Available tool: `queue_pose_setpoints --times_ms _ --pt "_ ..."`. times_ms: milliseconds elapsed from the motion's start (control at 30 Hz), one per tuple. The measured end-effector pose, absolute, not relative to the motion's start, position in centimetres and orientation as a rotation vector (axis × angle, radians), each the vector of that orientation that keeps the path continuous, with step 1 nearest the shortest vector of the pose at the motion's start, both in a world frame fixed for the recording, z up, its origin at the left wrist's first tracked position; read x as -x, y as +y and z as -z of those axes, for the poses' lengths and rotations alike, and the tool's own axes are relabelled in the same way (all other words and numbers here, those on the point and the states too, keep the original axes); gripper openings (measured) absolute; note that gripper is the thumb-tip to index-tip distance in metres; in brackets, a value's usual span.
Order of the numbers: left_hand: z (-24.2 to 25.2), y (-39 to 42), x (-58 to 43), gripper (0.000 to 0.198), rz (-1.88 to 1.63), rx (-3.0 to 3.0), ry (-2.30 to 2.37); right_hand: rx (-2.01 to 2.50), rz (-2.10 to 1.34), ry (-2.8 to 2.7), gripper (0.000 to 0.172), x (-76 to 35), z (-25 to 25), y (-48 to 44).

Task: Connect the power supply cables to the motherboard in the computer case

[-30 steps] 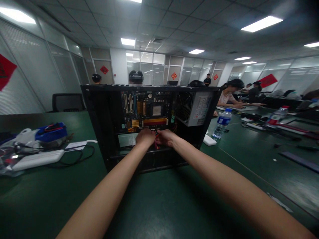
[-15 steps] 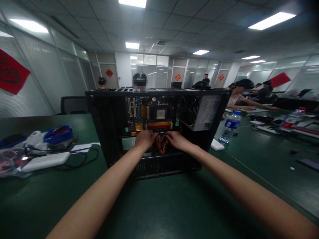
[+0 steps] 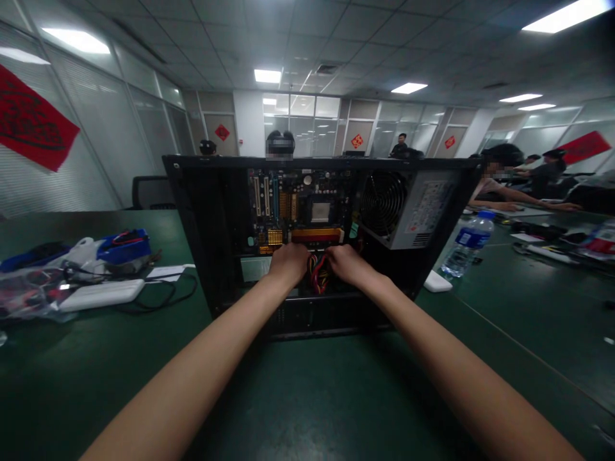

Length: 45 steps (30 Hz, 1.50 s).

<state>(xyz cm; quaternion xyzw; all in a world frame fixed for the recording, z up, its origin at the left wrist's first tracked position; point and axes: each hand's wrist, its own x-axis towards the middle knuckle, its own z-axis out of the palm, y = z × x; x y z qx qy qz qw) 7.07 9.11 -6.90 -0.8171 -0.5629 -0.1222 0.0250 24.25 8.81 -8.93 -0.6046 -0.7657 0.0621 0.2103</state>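
An open computer case [image 3: 192, 211] stands on the green table, its inside facing me. Within it are a motherboard [image 3: 307, 182] and, at the upper right, a power supply [image 3: 425, 208] with a round fan grille. Below the memory slots [image 3: 317, 235], a bundle of coloured power cables [image 3: 319, 278] hangs between my hands. My left hand [image 3: 289, 264] is closed at the left side of the bundle, its fingertips hidden behind the knuckles. On the right side, my right hand [image 3: 350, 264] pinches the cables with its fingers curled.
To the left lie a white power strip [image 3: 103, 296], a blue pouch [image 3: 125, 245] and plastic bags [image 3: 33, 294]. A water bottle [image 3: 468, 243] and a white box [image 3: 437, 282] stand right of the case. A co-worker [image 3: 500, 182] sits farther right.
My view has shifted, and the case appears slightly larger and tilted differently. Both hands stay at the cable bundle, with little change in their grip.
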Motion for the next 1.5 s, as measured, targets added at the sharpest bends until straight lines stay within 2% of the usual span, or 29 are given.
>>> queue_pose_setpoints --times_ms 1500 --pt "7.4 9.1 -7.2 0.037 0.394 2.542 -1.702 1.74 -0.092 -2.135 0.028 -23.8 9.0 8.1"
